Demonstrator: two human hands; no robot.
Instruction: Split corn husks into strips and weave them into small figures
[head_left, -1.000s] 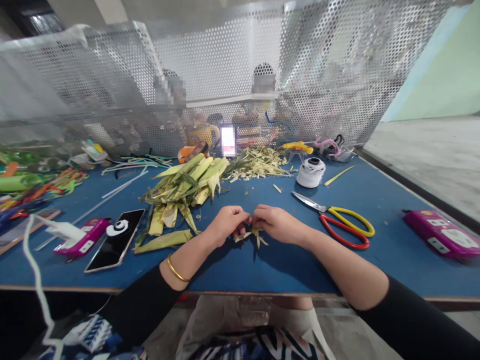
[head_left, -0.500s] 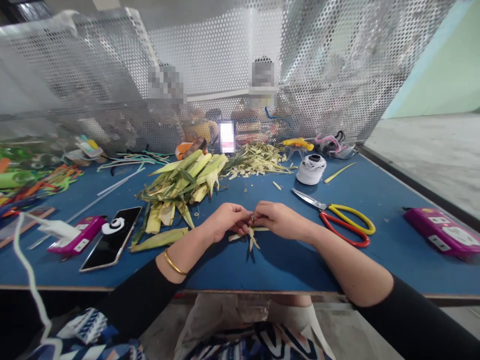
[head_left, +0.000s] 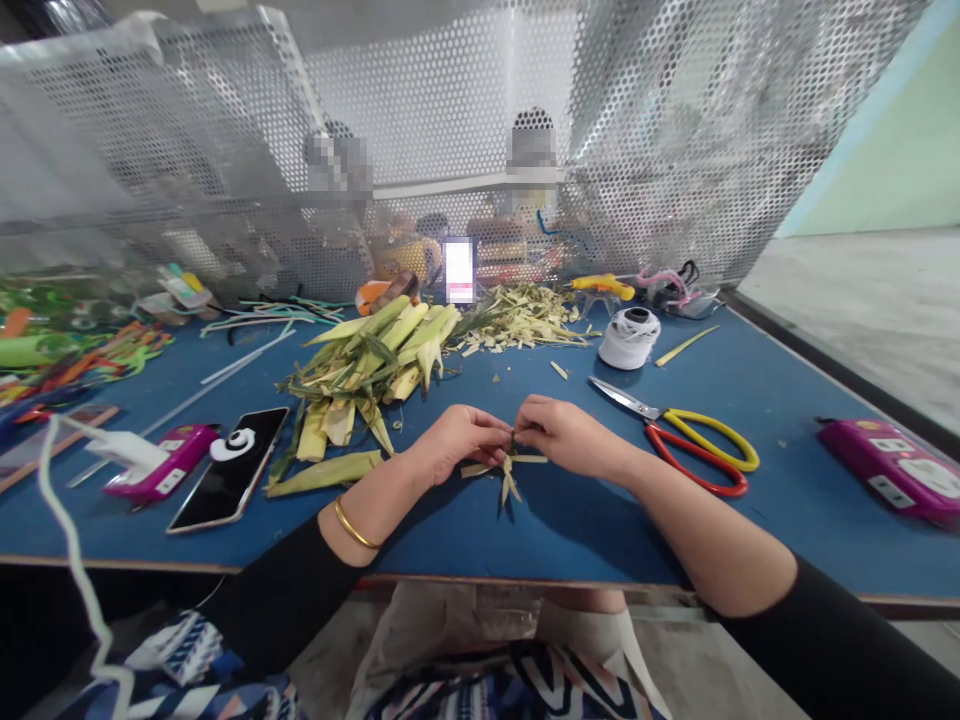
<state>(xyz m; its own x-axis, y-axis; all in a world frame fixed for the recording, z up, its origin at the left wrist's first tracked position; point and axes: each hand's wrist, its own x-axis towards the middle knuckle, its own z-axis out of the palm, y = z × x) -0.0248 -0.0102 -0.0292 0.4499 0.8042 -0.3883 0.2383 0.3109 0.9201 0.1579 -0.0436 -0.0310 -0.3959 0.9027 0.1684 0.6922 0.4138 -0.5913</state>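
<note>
My left hand point(head_left: 463, 442) is closed in a pinch on a small tied piece of corn husk strips point(head_left: 509, 485), whose pale ends splay out below and to both sides. My right hand point(head_left: 559, 432) pinches at the top of the same piece, its fingertips almost meeting those of the left. What lies right between the fingertips is too small to make out. Scissors point(head_left: 660, 412) with one yellow and one red handle lie open to the right. Left of my hands is a heap of corn husks point(head_left: 367, 365), with one loose husk point(head_left: 326, 473) nearest my left wrist.
A spool of white thread point(head_left: 628, 340) stands behind the scissors. Cut husk scraps point(head_left: 517, 318) are piled at the back, before a perforated screen point(head_left: 435, 110). A phone point(head_left: 229, 475) and a purple power strip point(head_left: 161, 465) lie left; another purple power strip point(head_left: 892, 465) lies right.
The whole view has shifted slightly. Both hands stay at the husk piece, and the right fingertips now sit a little farther from the left, showing more of the right-hand strip.
</note>
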